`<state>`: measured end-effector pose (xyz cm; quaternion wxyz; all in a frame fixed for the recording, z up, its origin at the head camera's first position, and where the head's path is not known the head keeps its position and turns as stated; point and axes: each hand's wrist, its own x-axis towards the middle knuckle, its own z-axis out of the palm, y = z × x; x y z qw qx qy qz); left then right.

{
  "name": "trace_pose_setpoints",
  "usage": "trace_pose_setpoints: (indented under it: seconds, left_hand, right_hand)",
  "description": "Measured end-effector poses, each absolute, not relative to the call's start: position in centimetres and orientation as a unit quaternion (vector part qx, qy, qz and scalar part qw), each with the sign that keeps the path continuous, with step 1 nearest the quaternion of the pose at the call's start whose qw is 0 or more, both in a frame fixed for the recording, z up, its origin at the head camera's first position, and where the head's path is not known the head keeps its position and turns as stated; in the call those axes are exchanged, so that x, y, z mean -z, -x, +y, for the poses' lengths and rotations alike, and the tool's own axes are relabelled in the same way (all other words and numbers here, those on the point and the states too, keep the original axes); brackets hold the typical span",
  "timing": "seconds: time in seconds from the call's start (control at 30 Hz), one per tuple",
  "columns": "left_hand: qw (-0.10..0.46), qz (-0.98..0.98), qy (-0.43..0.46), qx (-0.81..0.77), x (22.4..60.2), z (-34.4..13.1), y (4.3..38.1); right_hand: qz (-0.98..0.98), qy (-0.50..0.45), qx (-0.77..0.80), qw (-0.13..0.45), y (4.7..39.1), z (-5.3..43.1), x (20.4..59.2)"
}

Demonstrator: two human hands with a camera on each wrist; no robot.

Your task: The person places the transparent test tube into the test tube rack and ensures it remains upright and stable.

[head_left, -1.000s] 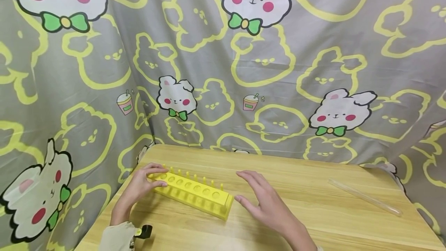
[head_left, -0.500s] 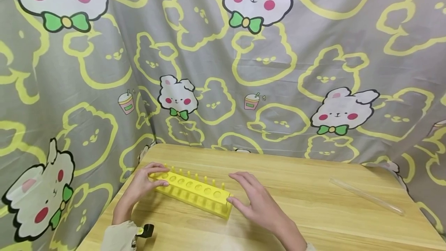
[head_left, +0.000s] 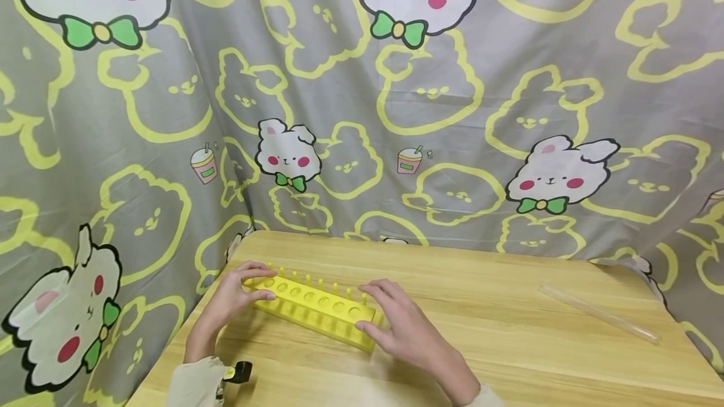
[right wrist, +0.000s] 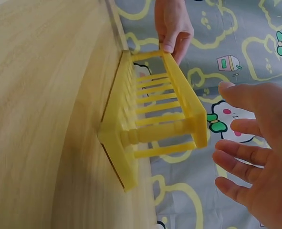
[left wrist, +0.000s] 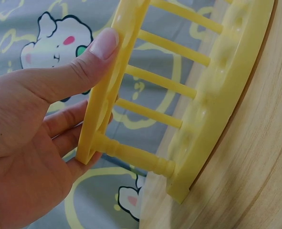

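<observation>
A yellow test tube rack (head_left: 300,313) stands at the left of the table, with round holes along its top and a row of pegs behind. My left hand (head_left: 229,297) grips its far left end. In the left wrist view the thumb (left wrist: 100,50) lies on one side of the top plate and the fingers lie on the other. Close to the near right end is my right hand (head_left: 410,331), fingers spread. The right wrist view shows that right hand (right wrist: 260,148) apart from the rack's end, holding nothing.
A clear tube (head_left: 599,313) lies on the wooden table (head_left: 481,294) at the right. A grey curtain (head_left: 351,99) with rabbit prints hangs behind and along the left edge. A black piece (head_left: 242,372) sticks out at the left cuff.
My right hand has moved left, up to the rack's right end. The left hand keeps its grip, and the rack stays about where it was. The head view has shifted slightly.
</observation>
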<state>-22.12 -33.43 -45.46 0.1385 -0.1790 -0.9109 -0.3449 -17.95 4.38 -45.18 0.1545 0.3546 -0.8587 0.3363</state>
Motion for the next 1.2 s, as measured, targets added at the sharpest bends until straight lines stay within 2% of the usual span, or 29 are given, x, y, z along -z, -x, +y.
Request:
trace_pose_setpoints:
  seconds: [0.37,1.2]
  left_hand:
    - [0.142,-0.910,0.182,0.344,45.5,-33.1,22.4]
    - [0.157,-0.913,0.182,0.328,45.6,-33.5,22.0]
  right_hand:
    - [-0.871,-0.340,-0.329,0.133,18.1,2.9,45.4]
    - [-0.884,-0.331,-0.295,0.149,18.0,0.3,45.4]
